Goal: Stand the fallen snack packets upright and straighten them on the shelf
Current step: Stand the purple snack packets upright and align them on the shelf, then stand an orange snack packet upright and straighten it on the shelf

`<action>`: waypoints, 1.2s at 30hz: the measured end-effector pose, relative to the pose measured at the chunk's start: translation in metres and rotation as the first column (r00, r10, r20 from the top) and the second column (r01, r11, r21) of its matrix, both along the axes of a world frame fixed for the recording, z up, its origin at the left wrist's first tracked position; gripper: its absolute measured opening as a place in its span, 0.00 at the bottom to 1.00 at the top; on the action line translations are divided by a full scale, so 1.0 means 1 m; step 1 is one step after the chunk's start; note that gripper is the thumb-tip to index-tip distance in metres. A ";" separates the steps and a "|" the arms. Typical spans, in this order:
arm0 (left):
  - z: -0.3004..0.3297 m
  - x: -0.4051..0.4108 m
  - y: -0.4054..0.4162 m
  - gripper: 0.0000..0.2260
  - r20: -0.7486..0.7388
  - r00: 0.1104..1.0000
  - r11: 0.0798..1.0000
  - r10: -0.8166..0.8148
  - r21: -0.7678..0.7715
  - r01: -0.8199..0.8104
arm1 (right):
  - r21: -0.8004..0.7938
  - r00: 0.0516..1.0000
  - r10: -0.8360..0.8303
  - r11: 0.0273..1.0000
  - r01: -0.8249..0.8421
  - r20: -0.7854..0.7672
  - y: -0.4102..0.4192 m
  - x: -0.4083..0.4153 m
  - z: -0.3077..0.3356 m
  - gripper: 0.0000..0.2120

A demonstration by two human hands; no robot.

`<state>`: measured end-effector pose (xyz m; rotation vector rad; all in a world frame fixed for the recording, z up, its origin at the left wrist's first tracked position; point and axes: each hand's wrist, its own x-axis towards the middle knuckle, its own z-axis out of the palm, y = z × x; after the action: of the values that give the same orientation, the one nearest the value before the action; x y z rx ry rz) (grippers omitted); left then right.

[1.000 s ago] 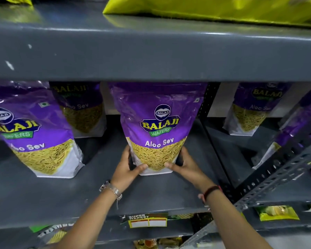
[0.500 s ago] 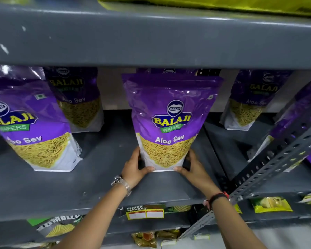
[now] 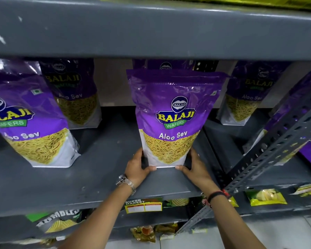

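Note:
A purple Aloo Sev packet (image 3: 172, 112) stands upright on the grey shelf (image 3: 104, 178), facing me. My left hand (image 3: 136, 168) clasps its lower left corner and my right hand (image 3: 196, 168) its lower right corner, thumbs under the front bottom edge. Another purple packet (image 3: 164, 64) peeks out just behind it. To the left stand a large front packet (image 3: 31, 123) and one further back (image 3: 74, 94). In the bay to the right, one packet (image 3: 246, 97) stands at the back and another (image 3: 294, 112) leans behind the brace.
The shelf above (image 3: 151, 31) hangs low over the packet tops. A perforated grey brace (image 3: 269, 155) slants across the right bay. A price label (image 3: 143, 205) sticks to the shelf's front lip. Yellow and green snack packets (image 3: 266, 196) lie on the lower shelf.
The view has shifted so the held packet sits further right and lower under the upper shelf. Both hands keep their grip at its base; the packet behind has come into sight.

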<state>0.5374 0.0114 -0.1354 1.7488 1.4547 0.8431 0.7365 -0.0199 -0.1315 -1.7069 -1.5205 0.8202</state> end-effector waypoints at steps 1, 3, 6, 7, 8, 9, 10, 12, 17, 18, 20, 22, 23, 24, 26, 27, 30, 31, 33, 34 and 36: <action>0.001 0.000 -0.001 0.34 0.014 1.000 1.000 -0.010 -0.006 0.010 | 0.014 1.000 -0.007 1.000 0.007 -0.024 -0.003 -0.001 0.000 0.39; 0.002 -0.005 -0.008 0.38 0.087 0.996 1.000 -0.007 -0.005 0.008 | 0.114 0.987 -0.127 0.984 0.138 -0.100 -0.017 -0.006 0.003 0.45; 0.007 -0.025 -0.022 0.38 0.183 0.981 0.994 0.073 0.065 -0.086 | 0.419 0.931 -0.311 0.833 0.363 -0.189 -0.047 -0.023 0.013 0.35; 0.008 -0.037 -0.026 0.37 0.212 0.970 0.983 0.115 0.114 -0.142 | 0.505 0.939 -0.299 0.792 0.342 -0.168 -0.055 -0.033 0.017 0.30; 0.010 -0.051 -0.031 0.35 0.234 0.958 0.964 0.166 0.168 -0.208 | 0.559 0.956 -0.264 0.778 0.288 -0.125 -0.060 -0.044 0.020 0.27; 0.013 -0.067 -0.034 0.33 0.246 0.943 0.935 0.223 0.219 -0.279 | 0.582 0.973 -0.218 0.782 0.224 -0.081 -0.063 -0.058 0.022 0.24; 0.015 -0.084 -0.037 0.31 0.249 0.925 0.900 0.287 0.261 -0.349 | 0.582 0.986 -0.161 0.797 0.159 -0.049 -0.063 -0.074 0.023 0.22; 0.019 -0.123 -0.042 0.29 0.239 0.876 0.822 0.418 0.311 -0.477 | 0.554 0.999 -0.032 0.832 0.029 -0.005 -0.057 -0.110 0.021 0.18; 0.019 -0.225 -0.047 0.50 0.203 0.788 0.750 0.582 0.242 -0.616 | 0.301 0.979 0.205 0.933 -0.199 0.012 -0.013 -0.201 0.006 0.22; 0.018 -0.247 -0.043 0.53 0.158 0.806 0.780 0.570 0.204 -0.591 | 0.207 0.974 0.228 0.953 -0.222 -0.005 -0.002 -0.219 0.004 0.28; 0.017 -0.278 -0.027 0.53 0.063 0.869 0.865 0.490 0.087 -0.494 | 0.029 0.959 0.280 0.960 -0.279 -0.043 0.018 -0.248 0.002 0.40; 0.015 -0.300 -0.009 0.50 0.020 0.933 0.933 0.360 -0.012 -0.360 | -0.048 0.942 0.332 0.941 -0.334 -0.042 0.033 -0.274 0.001 0.48; 0.014 -0.307 -0.001 0.49 0.026 0.958 0.958 0.284 -0.051 -0.283 | -0.033 0.937 0.347 0.937 -0.349 -0.052 0.038 -0.284 0.000 0.49; 0.014 -0.310 0.005 0.49 0.039 0.977 0.975 0.211 -0.079 -0.208 | 0.000 0.938 0.341 0.940 -0.342 -0.067 0.041 -0.293 -0.001 0.48; 0.013 -0.310 0.015 0.47 0.028 0.991 0.986 0.132 -0.109 -0.129 | 0.054 0.963 0.261 0.965 -0.258 -0.062 0.045 -0.307 -0.003 0.40; 0.012 -0.308 0.018 0.44 0.010 0.990 0.984 0.142 -0.107 -0.140 | 0.076 0.978 0.206 0.976 -0.203 -0.043 0.046 -0.311 -0.004 0.36; 0.008 -0.300 0.021 0.32 -0.043 0.970 0.970 0.238 -0.045 -0.239 | 0.094 0.994 0.109 0.989 -0.111 0.024 0.043 -0.313 -0.007 0.28; 0.007 -0.297 0.019 0.30 -0.065 0.967 0.968 0.247 -0.031 -0.250 | 0.083 0.995 0.097 0.992 -0.100 0.040 0.040 -0.311 -0.009 0.27; 0.004 -0.292 0.012 0.29 -0.112 0.968 0.974 0.225 -0.014 -0.228 | 0.057 0.995 0.088 0.994 -0.091 0.052 0.032 -0.302 -0.010 0.28; 0.003 -0.290 0.008 0.31 -0.135 0.971 0.979 0.198 -0.013 -0.201 | 0.048 0.995 0.084 0.995 -0.087 0.061 0.028 -0.297 -0.011 0.29; 0.004 -0.287 0.003 0.39 -0.175 0.974 0.989 0.145 -0.011 -0.149 | 0.054 0.995 0.069 0.996 -0.074 0.076 0.021 -0.288 -0.010 0.30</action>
<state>0.2507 0.0146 -0.1314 1.7484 1.7197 0.7596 0.4487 0.0015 -0.1415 -1.6665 -1.6481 0.7499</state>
